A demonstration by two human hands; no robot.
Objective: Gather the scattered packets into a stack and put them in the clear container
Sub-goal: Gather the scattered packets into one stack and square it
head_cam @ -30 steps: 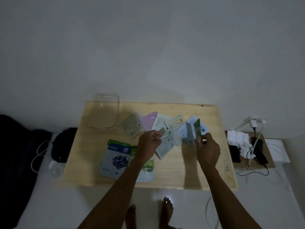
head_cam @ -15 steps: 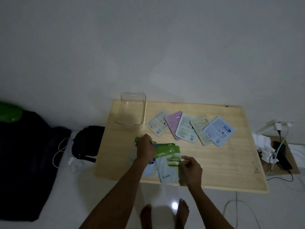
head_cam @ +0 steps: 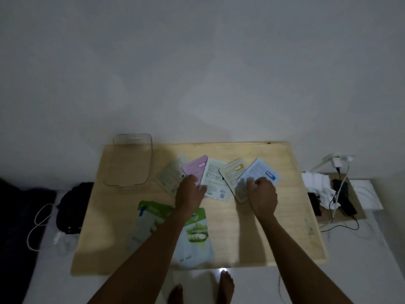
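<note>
Five packets lie fanned across the back of the wooden table (head_cam: 285, 216): a beige one (head_cam: 167, 178), a pink one (head_cam: 196, 166), a white one (head_cam: 213, 175), a cream one (head_cam: 232, 172) and a blue and white one (head_cam: 262, 171). My left hand (head_cam: 189, 191) rests fingers-down on the near ends of the pink and white packets. My right hand (head_cam: 262, 194) is curled over the near edge of the blue and white packet. Two green packets (head_cam: 196, 234) lie at the front left, partly under my left forearm. The clear container (head_cam: 114, 165) stands at the back left corner, nothing in it.
A black bag (head_cam: 70, 205) and a white cable (head_cam: 37, 224) lie on the floor left of the table. To the right sits a low board (head_cam: 359, 207) with white cloths, chargers and cables. My bare feet (head_cam: 223, 286) show below the table's front edge.
Both hands left the green packets at the front and reached back to the fanned row. The green packets now lie flat at the front left.
</note>
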